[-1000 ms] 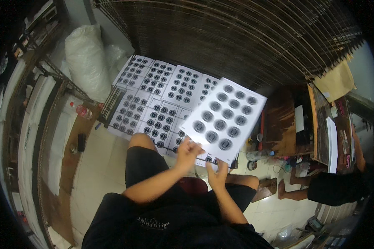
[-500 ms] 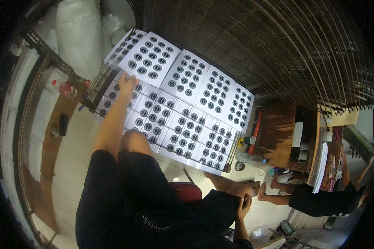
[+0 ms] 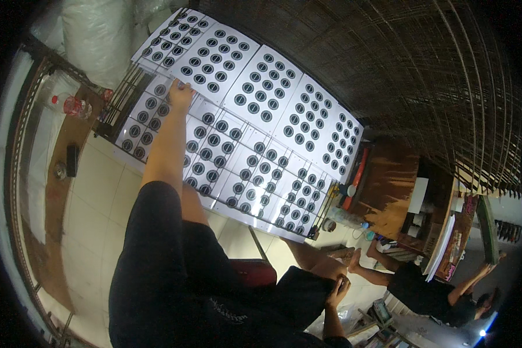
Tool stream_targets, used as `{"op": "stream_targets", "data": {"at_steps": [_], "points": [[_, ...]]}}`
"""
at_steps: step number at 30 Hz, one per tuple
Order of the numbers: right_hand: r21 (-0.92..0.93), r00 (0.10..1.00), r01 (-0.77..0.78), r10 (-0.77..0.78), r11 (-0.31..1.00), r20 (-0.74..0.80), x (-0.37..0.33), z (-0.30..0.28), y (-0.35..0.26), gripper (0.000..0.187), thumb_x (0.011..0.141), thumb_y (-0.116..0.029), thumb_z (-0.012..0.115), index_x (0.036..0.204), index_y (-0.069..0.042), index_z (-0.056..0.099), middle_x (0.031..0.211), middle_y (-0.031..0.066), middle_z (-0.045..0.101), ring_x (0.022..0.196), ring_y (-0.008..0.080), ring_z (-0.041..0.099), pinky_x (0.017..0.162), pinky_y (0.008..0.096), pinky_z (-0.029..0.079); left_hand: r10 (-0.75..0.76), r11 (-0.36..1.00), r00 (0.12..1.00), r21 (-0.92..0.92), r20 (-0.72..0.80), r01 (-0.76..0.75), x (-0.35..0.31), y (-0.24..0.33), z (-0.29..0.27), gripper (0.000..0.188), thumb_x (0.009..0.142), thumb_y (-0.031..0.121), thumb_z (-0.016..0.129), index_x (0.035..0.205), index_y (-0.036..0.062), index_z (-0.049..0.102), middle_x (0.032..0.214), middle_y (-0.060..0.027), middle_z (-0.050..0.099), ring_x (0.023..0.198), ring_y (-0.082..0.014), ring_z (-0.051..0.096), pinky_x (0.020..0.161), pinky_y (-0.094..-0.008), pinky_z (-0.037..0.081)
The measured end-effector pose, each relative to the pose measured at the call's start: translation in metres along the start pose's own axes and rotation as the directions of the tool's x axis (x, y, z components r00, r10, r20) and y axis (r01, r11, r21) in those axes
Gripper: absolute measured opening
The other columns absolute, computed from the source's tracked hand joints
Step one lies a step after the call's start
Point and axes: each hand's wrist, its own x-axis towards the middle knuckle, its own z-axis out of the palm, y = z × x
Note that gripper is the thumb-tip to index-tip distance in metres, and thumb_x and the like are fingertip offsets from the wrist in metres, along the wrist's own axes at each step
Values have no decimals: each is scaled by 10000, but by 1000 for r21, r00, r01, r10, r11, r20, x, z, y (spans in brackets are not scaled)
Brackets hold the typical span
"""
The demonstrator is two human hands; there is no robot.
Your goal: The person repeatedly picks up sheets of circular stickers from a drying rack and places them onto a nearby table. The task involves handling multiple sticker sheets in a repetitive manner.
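Head view: printed sheet [image 3: 216, 58] lies flat on the wire rack [image 3: 120, 95], toward its back left, among other sheets [image 3: 265, 87]. Left-hand grip [image 3: 181, 93] nearly closed, fingers bunched at the sheet's near edge; cannot tell whether paper is pinched or merely touched. Right-hand grip [image 3: 337, 292] curled against dark clothing [image 3: 310, 293], well in front of the rack; contents hidden. Sheet probably light, bendy, smooth, easily creased; ink might smudge. Best held by opposite white margins, clear of the discs.
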Motion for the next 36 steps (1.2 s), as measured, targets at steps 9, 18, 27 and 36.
{"op": "stream_targets", "data": {"at_steps": [9, 18, 27, 36], "points": [[3, 1000, -9, 9, 1000, 17, 8, 1, -4, 349, 964, -249, 377, 1044, 59, 520, 1018, 198, 511, 980, 326, 459, 893, 401, 359, -62, 998, 998, -7, 8, 62, 15, -7, 5, 547, 833, -50, 550, 1328, -3, 322, 997, -153, 535, 851, -231, 593, 722, -349, 567], [39, 1000, -11, 10, 999, 30, 8, 1, 13, 370, 954, -288, 423, 1061, 55, 510, 1034, 211, 462, 996, 336, 453, 901, 414, 349, -92, 993, 996, 78, 2, 92, 19, -12, 7, 569, 833, -50, 551, 1342, 12, 304, 1063, -184, 541, 809, -261, 617, 715, -350, 561], [71, 995, -97, 96, 993, 17, 7, 2, 3, 411, 951, -338, 416, 1065, 46, 509, 1028, 215, 459, 993, 348, 450, 910, 413, 345, -54, 985, 998, 168, 23, 49, 16, -9, 7, 504, 816, -66, 562, 1287, 28, 409, 979, -168, 589, 765, -224, 622, 631, -305, 533], [40, 999, -37, 38, 999, -6, 6, 1, 7, 340, 969, -268, 391, 1055, 34, 524, 1013, 176, 490, 966, 302, 469, 878, 382, 371, 230, 458, 970, 872, 75, -176, -5, 9, -6, 560, 759, 243, 661, 1248, 38, 481, 954, -181, 645, 874, -335, 628, 788, -427, 488]]}}
